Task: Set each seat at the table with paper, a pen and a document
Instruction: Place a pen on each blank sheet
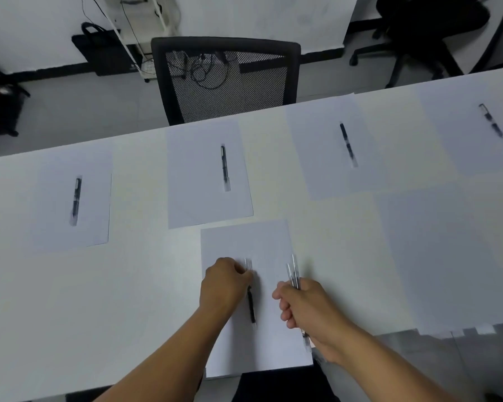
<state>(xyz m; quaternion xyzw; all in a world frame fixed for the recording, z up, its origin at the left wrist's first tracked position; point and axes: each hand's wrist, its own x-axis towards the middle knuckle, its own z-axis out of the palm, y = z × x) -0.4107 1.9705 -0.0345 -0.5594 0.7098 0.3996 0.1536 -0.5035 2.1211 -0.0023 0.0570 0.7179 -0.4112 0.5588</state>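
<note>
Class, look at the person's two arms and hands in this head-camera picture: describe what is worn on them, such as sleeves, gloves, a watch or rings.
Both forearms are bare as far as the frame shows; no sleeve is in view. The left hand and right hand are ungloved. No watch, bracelet or ring shows on the wrists or on the fingers in view, though some fingers are hidden from view.

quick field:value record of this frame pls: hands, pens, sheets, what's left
left hand: grip pinches a pen, setting it on the near sheet
right hand: grip holds a bundle of spare pens
far row: four sheets, each with one pen on it, e.g. the centre sheet
near right: sheet with no pen on it
table: white
chair: black mesh, behind the far edge
documents: none distinguishable from the plain paper
</note>
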